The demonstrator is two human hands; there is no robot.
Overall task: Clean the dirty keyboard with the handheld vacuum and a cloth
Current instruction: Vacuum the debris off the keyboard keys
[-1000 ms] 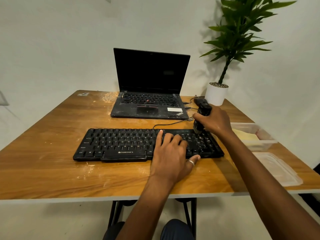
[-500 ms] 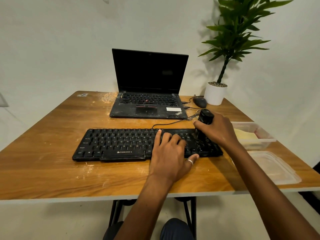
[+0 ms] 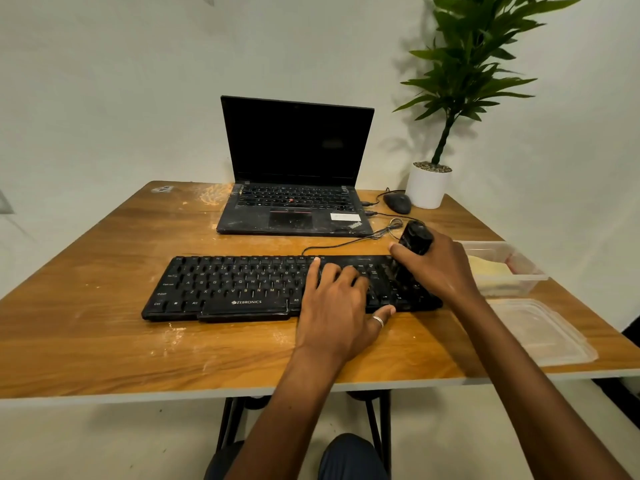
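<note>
A black keyboard (image 3: 235,285) lies across the middle of the wooden table (image 3: 104,341), dusted with pale specks. My left hand (image 3: 341,306) rests flat on its right half, fingers spread over the keys. My right hand (image 3: 440,268) grips a small black handheld vacuum (image 3: 415,239), held upright with its lower end down on the keyboard's right end. A yellowish cloth (image 3: 488,266) lies inside a clear plastic box (image 3: 519,282) to the right of the keyboard.
An open black laptop (image 3: 294,209) stands behind the keyboard, a mouse (image 3: 397,202) and a white potted plant (image 3: 428,185) at the back right. A clear lid (image 3: 540,330) lies near the front right edge. The keyboard cable (image 3: 346,242) loops behind it. Pale dust marks the tabletop.
My right hand has drawn the vacuum a little toward me over the keyboard's right end. My left hand has stayed on the keys.
</note>
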